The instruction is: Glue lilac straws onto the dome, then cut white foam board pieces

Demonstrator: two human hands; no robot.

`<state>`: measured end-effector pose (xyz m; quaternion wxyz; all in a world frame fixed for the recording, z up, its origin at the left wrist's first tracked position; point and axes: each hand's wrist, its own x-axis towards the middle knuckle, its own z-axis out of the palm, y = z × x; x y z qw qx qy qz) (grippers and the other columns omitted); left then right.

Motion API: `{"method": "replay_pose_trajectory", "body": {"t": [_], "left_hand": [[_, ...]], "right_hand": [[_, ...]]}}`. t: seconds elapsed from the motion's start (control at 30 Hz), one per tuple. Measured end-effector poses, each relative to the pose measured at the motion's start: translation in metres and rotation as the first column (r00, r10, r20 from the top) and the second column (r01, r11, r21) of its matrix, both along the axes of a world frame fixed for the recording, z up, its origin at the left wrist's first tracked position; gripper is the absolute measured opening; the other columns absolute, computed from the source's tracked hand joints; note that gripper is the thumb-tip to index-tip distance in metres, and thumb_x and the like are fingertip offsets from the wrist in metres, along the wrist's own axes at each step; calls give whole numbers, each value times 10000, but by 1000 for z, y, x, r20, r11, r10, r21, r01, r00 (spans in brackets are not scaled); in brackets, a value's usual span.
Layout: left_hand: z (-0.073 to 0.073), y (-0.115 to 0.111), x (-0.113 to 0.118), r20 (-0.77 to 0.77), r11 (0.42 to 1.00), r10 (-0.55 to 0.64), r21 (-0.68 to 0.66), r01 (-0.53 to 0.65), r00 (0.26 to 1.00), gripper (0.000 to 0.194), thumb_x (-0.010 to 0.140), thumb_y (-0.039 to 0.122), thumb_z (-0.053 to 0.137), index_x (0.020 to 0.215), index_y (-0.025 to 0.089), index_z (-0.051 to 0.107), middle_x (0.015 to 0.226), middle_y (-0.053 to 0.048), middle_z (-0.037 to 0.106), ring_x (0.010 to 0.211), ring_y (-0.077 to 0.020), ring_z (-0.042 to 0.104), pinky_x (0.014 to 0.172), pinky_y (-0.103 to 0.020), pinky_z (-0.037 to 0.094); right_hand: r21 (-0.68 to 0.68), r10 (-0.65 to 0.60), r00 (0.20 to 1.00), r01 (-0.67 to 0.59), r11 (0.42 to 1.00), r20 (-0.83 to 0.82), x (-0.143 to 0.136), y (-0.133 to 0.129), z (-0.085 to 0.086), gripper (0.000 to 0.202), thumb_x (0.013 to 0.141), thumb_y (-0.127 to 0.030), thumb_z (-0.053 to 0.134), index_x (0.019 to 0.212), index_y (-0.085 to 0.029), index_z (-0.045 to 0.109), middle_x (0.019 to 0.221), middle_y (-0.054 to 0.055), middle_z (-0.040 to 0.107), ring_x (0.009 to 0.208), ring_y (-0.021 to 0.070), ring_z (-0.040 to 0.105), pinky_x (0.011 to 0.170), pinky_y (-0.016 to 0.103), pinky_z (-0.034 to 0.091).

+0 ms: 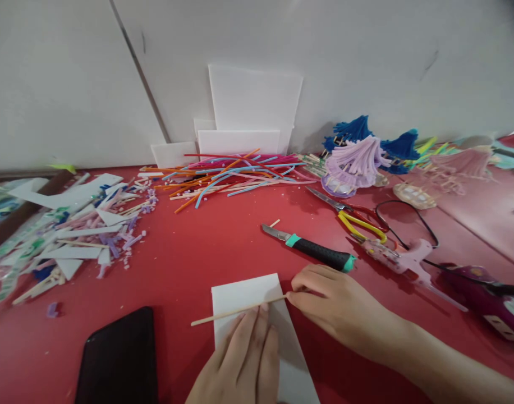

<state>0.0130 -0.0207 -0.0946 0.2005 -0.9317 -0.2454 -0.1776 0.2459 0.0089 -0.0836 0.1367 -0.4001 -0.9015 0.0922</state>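
A thin wooden stick (223,315) lies across a white foam board strip (257,286) near the front of the table. My left hand (244,359) lies flat on the strip, its fingers stretched out and their tips touching the stick from the near side. At the stick's right end, my right hand (324,303) pinches it between thumb and fingers, just past the strip's right edge. Right above my right hand rests a craft knife (320,252) with a black and green handle, its blade pointing left beside a short stick piece (274,223).
A black phone (120,359) lies front left, below a pile of scraps (80,235). Coloured pipe cleaners (240,174) lie at the back. Scissors (358,219), a pink glue gun (408,261) with a cable, a purple device (484,303) and fuzzy models (358,163) occupy the right.
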Motion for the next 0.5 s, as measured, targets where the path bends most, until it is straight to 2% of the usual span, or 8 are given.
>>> {"method": "replay_pose_trajectory", "body": {"t": [0.1,0.2,0.3,0.5], "left_hand": [[-2,0,-3,-39,1000,0,-4,0,999,493,980,452,297,1106,88,605,1147,-119,673,1082,-243,608,932,-317,451],[-6,0,-5,-53,1000,-1,11,1,999,379,971,233,272,1138,95,583,1173,-117,661,1104,-239,603,957,-323,454],[-9,0,-6,-53,1000,0,28,1,999,387,908,84,272,1142,105,579,1169,-105,665,1094,-219,612,973,-313,451],[-8,1,-8,-62,1000,-27,6,27,998,365,935,154,295,1150,101,585,1190,-118,652,1119,-239,597,974,-323,456]], "right_hand": [[-2,-1,1000,1,1000,-2,0,0,0,229,906,-83,439,755,-159,594,804,37,572,728,146,472,639,274,342],[-15,-8,1000,8,1000,9,-1,-1,-1,219,900,-83,459,730,-161,573,789,28,561,721,145,464,627,273,331],[-8,-11,1000,11,1000,-1,-1,-2,-2,205,885,-70,466,731,-162,564,793,28,560,724,149,463,627,277,331],[-3,-38,999,38,999,1,-2,-4,-2,218,881,-53,448,759,-167,588,804,35,569,727,152,479,622,271,349]]}}
